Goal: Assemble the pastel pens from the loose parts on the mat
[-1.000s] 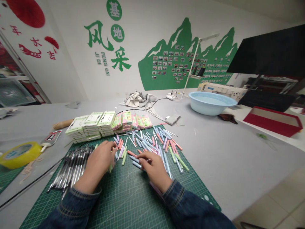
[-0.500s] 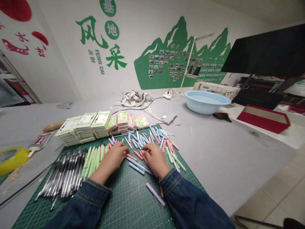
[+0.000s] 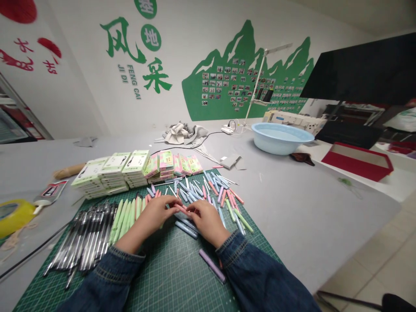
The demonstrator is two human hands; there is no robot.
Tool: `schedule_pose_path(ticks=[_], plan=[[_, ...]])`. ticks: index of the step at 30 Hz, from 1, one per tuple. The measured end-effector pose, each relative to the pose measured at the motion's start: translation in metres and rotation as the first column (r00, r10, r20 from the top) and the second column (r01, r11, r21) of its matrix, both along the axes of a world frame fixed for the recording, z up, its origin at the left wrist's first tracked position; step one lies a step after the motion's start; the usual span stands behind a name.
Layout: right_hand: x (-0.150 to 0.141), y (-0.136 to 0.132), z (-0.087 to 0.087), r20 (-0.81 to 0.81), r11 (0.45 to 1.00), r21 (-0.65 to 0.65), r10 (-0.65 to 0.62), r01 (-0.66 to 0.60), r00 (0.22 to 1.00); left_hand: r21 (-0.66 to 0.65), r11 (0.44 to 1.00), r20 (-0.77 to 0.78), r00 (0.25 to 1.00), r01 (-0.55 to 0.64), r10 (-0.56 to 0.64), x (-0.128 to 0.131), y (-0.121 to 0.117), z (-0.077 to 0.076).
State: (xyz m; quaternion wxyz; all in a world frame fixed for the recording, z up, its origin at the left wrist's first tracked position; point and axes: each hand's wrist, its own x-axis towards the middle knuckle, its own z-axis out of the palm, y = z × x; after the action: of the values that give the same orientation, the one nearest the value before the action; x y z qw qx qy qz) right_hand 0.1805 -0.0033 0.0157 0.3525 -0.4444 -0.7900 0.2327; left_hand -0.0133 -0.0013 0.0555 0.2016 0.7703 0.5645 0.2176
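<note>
My left hand (image 3: 162,211) and my right hand (image 3: 206,219) meet over the green cutting mat (image 3: 169,281), fingers pinched on a pink pen (image 3: 182,209) between them. Fingertips cover much of it, so I cannot tell whether it is one piece or two. Blue pen pieces (image 3: 186,230) lie just below the hands, and a lilac one (image 3: 212,265) rests nearer me. Beyond the right hand spreads a loose heap of blue, pink, lilac and green pen parts (image 3: 190,188) with thin white sticks. Light green pens (image 3: 125,219) stand in a row left of my left hand.
Clear black-capped pens (image 3: 86,238) are lined up at the mat's left. Stacked white-green boxes (image 3: 115,167) and small pink-green boxes (image 3: 166,161) border its far edge. Yellow tape (image 3: 14,214) and a glue tube (image 3: 50,193) lie left; a blue basin (image 3: 281,141) stands at the back right.
My hands have come together from apart. The pink piece in my left hand and the one at my right fingers have been lifted and now meet between the fingertips.
</note>
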Motion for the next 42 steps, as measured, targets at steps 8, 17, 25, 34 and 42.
schedule_pose_path(ticks=[8,17,25,34,42], plan=[[-0.005,-0.008,0.003,0.132,0.999,0.042,-0.024,0.018,0.991,0.132,0.945,-0.016,0.953,-0.300,0.304,-0.009,0.007,-0.007],[-0.005,-0.009,0.001,0.115,0.999,0.035,-0.025,0.021,0.993,-0.034,0.910,-0.473,0.809,-0.413,0.349,-0.018,0.006,-0.005],[-0.001,-0.013,0.008,0.133,0.995,0.086,-0.070,0.059,0.989,-0.065,0.920,-0.514,0.803,-0.388,0.302,-0.012,0.008,-0.022],[0.031,-0.003,0.017,0.264,0.946,0.109,-0.324,0.306,0.908,-0.072,0.926,-0.535,0.798,-0.370,0.277,-0.006,0.002,-0.026],[0.065,0.007,0.013,0.395,0.781,0.090,-0.598,0.618,0.697,-0.082,0.920,-0.506,0.811,-0.382,0.292,-0.005,0.000,-0.021]])
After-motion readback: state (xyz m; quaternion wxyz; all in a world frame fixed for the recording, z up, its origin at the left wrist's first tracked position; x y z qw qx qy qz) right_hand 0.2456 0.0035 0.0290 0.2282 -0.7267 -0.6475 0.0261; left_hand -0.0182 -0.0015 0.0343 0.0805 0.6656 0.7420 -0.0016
